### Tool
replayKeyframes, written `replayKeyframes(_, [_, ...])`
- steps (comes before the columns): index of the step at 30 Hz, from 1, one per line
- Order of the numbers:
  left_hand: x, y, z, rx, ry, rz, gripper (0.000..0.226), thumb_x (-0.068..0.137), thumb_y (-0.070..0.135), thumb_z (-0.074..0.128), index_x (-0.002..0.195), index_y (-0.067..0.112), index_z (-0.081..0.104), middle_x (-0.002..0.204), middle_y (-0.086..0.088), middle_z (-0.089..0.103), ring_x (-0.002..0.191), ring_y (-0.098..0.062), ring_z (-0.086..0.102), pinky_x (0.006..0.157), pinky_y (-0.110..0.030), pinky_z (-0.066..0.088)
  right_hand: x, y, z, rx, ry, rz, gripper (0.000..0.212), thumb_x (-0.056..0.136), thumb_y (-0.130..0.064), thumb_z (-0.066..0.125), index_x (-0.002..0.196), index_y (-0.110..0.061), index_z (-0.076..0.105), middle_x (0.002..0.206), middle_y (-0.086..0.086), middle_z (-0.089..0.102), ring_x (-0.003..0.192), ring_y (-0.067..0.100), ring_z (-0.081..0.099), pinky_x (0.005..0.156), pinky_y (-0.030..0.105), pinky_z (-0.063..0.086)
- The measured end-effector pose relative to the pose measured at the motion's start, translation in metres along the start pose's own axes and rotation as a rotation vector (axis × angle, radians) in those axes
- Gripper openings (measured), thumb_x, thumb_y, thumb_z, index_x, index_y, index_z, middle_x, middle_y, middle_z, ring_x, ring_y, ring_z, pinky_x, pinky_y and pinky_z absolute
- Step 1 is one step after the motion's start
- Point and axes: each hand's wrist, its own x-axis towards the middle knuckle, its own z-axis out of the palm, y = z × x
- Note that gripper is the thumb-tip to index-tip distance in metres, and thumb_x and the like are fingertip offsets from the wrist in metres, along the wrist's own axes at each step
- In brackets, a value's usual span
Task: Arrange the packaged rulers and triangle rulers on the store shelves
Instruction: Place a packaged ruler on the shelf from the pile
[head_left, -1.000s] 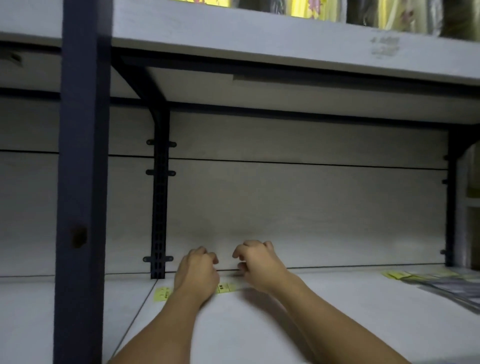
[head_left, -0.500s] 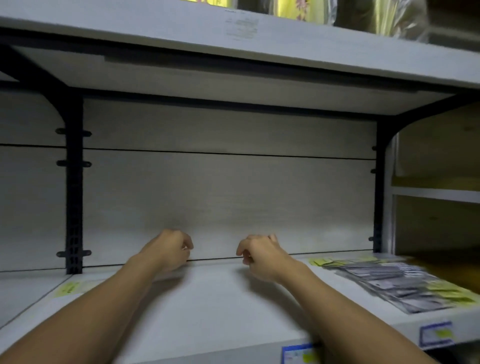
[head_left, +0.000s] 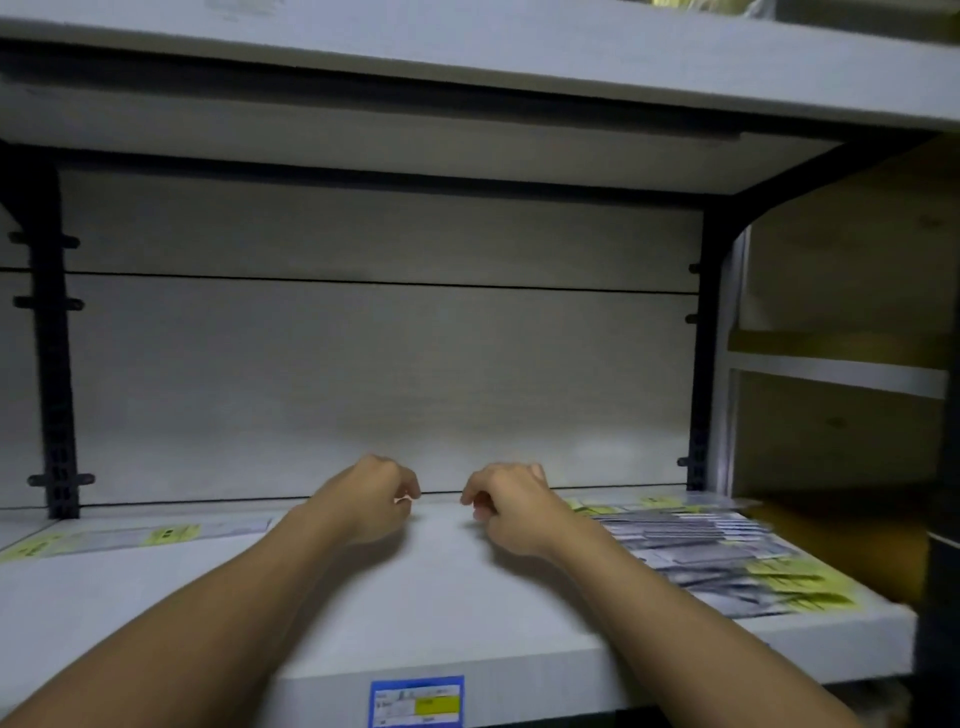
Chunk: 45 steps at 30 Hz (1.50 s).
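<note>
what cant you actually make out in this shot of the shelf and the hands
- Left hand: head view; fingers curled away, so whether they pinch the clear package is hidden.
- Right hand: head view; curled fingers hide any hold.
- Pile of packaged rulers: motion blur; count and print unreadable.
- Blue price label: text too small, bottom cut off by the frame edge.
- Goods on upper shelf: cropped by the top edge.

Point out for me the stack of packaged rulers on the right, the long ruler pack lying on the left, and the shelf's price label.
stack of packaged rulers (head_left: 696, 551), head view, middle of the top pack
long ruler pack (head_left: 171, 534), head view, its yellow label
price label (head_left: 417, 701), head view, centre of the tag
</note>
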Motion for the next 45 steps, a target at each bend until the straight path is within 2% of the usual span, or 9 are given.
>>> replayKeyframes(7, [0.020, 0.009, -0.005, -0.014, -0.015, 0.045, 0.035, 0.082, 0.031, 0.047, 0.109, 0.031, 0.069, 0.103, 0.009, 0.066, 0.091, -0.013, 0.058, 0.086, -0.029, 0.050, -0.004, 0.005, -0.010, -0.020, 0.010, 0.042, 0.042, 0.082, 0.000, 0.052, 0.114, -0.023, 0.066, 0.093, -0.011, 0.059, 0.107, 0.015, 0.056, 0.098, 0.033, 0.029])
replayKeyframes(12, [0.030, 0.012, 0.002, -0.043, 0.011, 0.076, 0.029, 0.087, 0.025, 0.052, 0.109, 0.028, 0.070, 0.101, 0.008, 0.066, 0.089, -0.013, 0.057, 0.083, -0.025, 0.048, -0.004, 0.012, -0.016, -0.063, 0.030, 0.056, 0.044, 0.081, 0.001, 0.051, 0.115, -0.024, 0.065, 0.104, -0.006, 0.065, 0.107, 0.017, 0.056, 0.087, 0.031, 0.027])
replayKeyframes(18, [0.041, 0.021, 0.015, -0.067, -0.008, 0.099, 0.027, 0.087, 0.022, 0.053, 0.105, 0.026, 0.072, 0.098, 0.006, 0.068, 0.085, -0.010, 0.056, 0.081, -0.022, 0.047, -0.010, 0.039, -0.022, -0.093, -0.009, 0.100, 0.046, 0.078, 0.001, 0.051, 0.115, -0.023, 0.066, 0.108, -0.003, 0.065, 0.107, 0.019, 0.056, 0.089, 0.032, 0.027])
replayKeyframes(20, [0.050, 0.030, 0.016, -0.084, -0.013, 0.098, 0.026, 0.087, 0.021, 0.054, 0.105, 0.023, 0.073, 0.103, 0.005, 0.070, 0.088, -0.011, 0.058, 0.083, -0.022, 0.047, -0.013, 0.056, -0.030, -0.113, 0.009, 0.109, 0.046, 0.078, 0.000, 0.054, 0.116, -0.024, 0.065, 0.112, -0.004, 0.065, 0.109, 0.018, 0.058, 0.088, 0.032, 0.027])
replayKeyframes(25, [0.079, 0.075, 0.023, -0.132, -0.010, 0.076, 0.026, 0.089, 0.023, 0.053, 0.107, 0.023, 0.072, 0.111, 0.005, 0.070, 0.100, -0.015, 0.062, 0.089, -0.025, 0.049, -0.026, 0.115, -0.061, -0.095, 0.105, 0.220, 0.048, 0.079, 0.002, 0.054, 0.115, -0.028, 0.067, 0.113, -0.007, 0.068, 0.110, 0.015, 0.059, 0.103, 0.035, 0.032])
replayKeyframes(28, [0.096, 0.116, 0.037, -0.161, -0.020, 0.097, 0.026, 0.090, 0.021, 0.052, 0.107, 0.019, 0.073, 0.113, 0.000, 0.070, 0.104, -0.019, 0.063, 0.093, -0.029, 0.049, -0.035, 0.153, -0.071, -0.095, 0.185, 0.319, 0.043, 0.083, -0.002, 0.054, 0.113, -0.030, 0.068, 0.111, -0.009, 0.069, 0.113, 0.016, 0.059, 0.102, 0.033, 0.032])
replayKeyframes(32, [0.122, 0.168, 0.049, -0.229, -0.028, 0.090, 0.035, 0.089, 0.006, 0.049, 0.115, 0.014, 0.070, 0.123, -0.006, 0.066, 0.115, -0.023, 0.059, 0.101, -0.030, 0.046, -0.038, 0.188, -0.069, -0.155, 0.125, 0.417, 0.031, 0.092, -0.010, 0.053, 0.112, -0.032, 0.065, 0.114, -0.005, 0.065, 0.116, 0.020, 0.054, 0.107, 0.042, 0.026])
replayKeyframes(38, [0.143, 0.218, 0.070, -0.301, -0.036, 0.058, 0.033, 0.089, 0.007, 0.050, 0.114, 0.013, 0.071, 0.118, -0.008, 0.068, 0.111, -0.025, 0.060, 0.098, -0.032, 0.047, -0.044, 0.204, -0.051, -0.139, 0.234, 0.453, 0.027, 0.089, -0.011, 0.053, 0.098, -0.035, 0.063, 0.109, -0.010, 0.064, 0.109, 0.016, 0.053, 0.084, 0.034, 0.021])
replayKeyframes(45, [0.134, 0.226, 0.082, -0.260, -0.102, 0.118, 0.020, 0.095, 0.017, 0.058, 0.108, 0.011, 0.072, 0.111, -0.007, 0.069, 0.103, -0.021, 0.060, 0.090, -0.027, 0.045, -0.057, 0.205, -0.059, -0.027, 0.189, 0.424, 0.030, 0.089, -0.008, 0.051, 0.087, -0.033, 0.066, 0.096, -0.013, 0.063, 0.106, 0.018, 0.053, 0.085, 0.034, 0.024])
